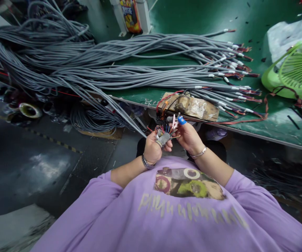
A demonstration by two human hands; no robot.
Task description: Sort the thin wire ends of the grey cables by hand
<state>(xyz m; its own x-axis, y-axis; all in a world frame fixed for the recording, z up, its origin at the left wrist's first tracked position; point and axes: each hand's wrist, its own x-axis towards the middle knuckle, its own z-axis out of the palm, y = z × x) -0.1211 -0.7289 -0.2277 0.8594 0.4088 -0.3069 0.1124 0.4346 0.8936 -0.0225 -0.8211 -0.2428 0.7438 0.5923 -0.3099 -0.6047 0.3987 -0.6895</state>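
My left hand (153,148) is closed around a grey connector-like piece (163,139), from which thin coloured wires (164,128) fan out towards the far side. A grey cable (137,128) runs from the bench down to this hand. Close beside it, my right hand (189,136) has its fingers pinched together at the wire ends. A blue cover (182,120) sits on its thumb tip, and something pinkish-white shows next to it. Whatever lies between those fingertips is too small to make out.
Bundled grey cables (101,63) with stripped ends spread over the green bench (193,17). A taped block (193,106) lies at the near edge. To the right stand a green fan (298,70) and a plastic bag (285,38). Coiled cable (95,120) rests below the bench.
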